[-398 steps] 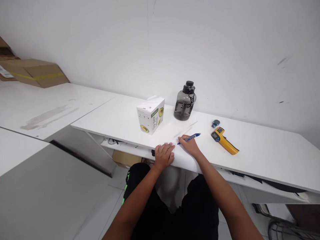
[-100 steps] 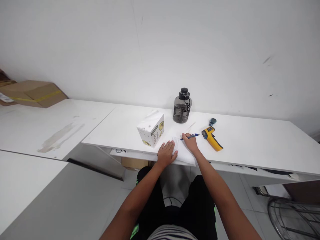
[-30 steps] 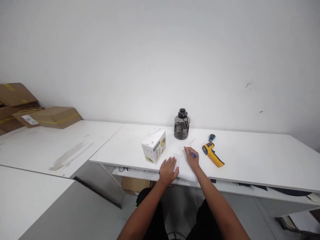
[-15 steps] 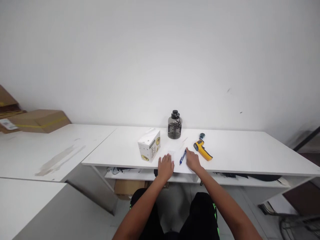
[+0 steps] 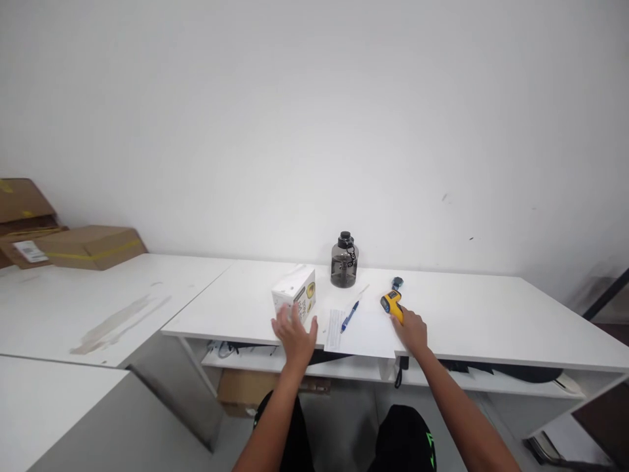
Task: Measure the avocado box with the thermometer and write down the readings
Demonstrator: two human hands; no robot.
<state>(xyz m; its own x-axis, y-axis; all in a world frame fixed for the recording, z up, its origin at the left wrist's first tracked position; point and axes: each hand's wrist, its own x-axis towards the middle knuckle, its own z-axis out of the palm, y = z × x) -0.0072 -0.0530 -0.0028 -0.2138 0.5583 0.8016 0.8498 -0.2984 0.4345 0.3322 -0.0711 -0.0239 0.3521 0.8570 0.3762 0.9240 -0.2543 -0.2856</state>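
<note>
My right hand point(image 5: 413, 332) is wrapped round the handle of a yellow and black infrared thermometer point(image 5: 393, 305), whose head points to the back left over the table. My left hand point(image 5: 295, 337) is open with fingers spread, in front of a white carton point(image 5: 289, 283) printed with avocados. Its fingers overlap the carton's lower front; whether they touch it I cannot tell. Between the hands a blue pen point(image 5: 349, 317) lies on white paper point(image 5: 371, 336) at the table's front edge. Printed lines show on the paper's left part.
A dark, see-through jug point(image 5: 343, 267) with a black cap stands near the wall. Behind the thermometer lies a small dark object point(image 5: 397, 283). Brown cardboard boxes point(image 5: 95, 246) sit far left. Below the white tabletop point(image 5: 472, 308) runs a shelf point(image 5: 351, 367) holding various items.
My right hand has left the pen and closed on the thermometer's handle. My left hand has lifted off the paper and moved left to the carton. The pen now lies free.
</note>
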